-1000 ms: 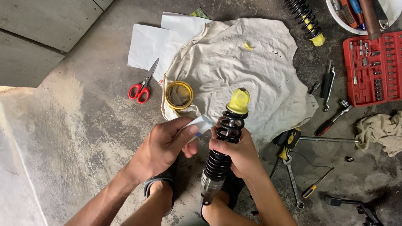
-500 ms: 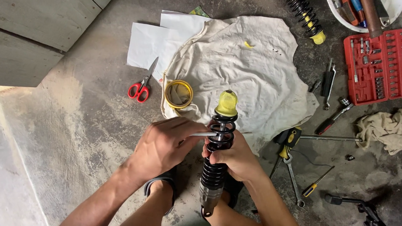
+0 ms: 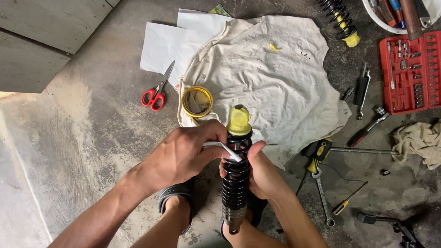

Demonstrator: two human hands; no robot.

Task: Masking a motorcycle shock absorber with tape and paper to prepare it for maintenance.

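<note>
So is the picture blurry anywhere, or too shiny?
Head view: even, soft light, no glare; the left hand, right hand and black shock absorber look sharp; the red scissors and red socket set are clear too; only faint shadows under the arms.

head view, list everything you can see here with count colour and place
shock absorber: 1, black coil, yellow top, upright in both hands
paper strip: 1, white, against the coil
second shock absorber: 1, black and yellow, top edge
cloth: 1, off-white, spread on the floor
tape roll: 1, yellow, cloth's left edge
scissors: 1, red handles, left of the roll
paper sheets: white, under the cloth
socket set: 1, red case, right
rag: 1, beige, right
left hand: pinches the strip
right hand: grips the coil
</note>
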